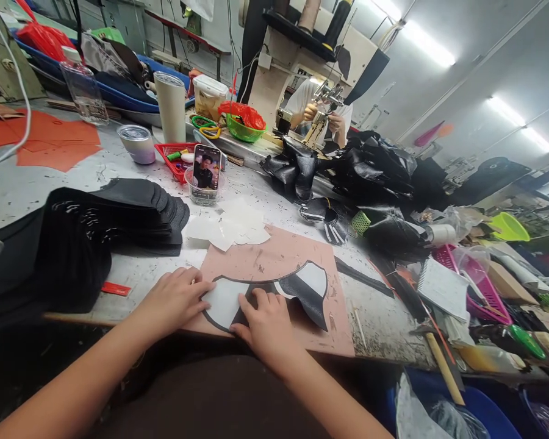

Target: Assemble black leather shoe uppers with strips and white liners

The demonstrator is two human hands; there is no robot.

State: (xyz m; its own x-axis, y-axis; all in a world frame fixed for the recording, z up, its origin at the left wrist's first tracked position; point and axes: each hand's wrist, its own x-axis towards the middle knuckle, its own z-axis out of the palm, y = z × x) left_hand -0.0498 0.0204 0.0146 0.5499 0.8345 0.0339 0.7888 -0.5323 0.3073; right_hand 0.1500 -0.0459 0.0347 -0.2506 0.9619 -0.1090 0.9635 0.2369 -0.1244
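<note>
A black leather piece [297,288] with pale grey-white backing patches lies on a pink mat [343,332] at the table's front edge. Its right end curls up off the mat. My left hand [176,297] rests at the piece's left end, its fingers stretched out and fingertips touching the edge of a white patch [226,299]. On the middle of the piece, my right hand [268,323] presses down with fingers spread and the thumb apart. Some of the leather is hidden under the right hand. Several white paper-like pieces [231,224] lie just behind the mat.
On the left lies a thick stack of black pieces [119,213]. A phone [206,167] leans in a clear tub near a red basket [171,160] and cups. A hammer [443,366] lies at the right edge. Behind, a person [308,103] works at a sewing machine beside piled black leather [375,171].
</note>
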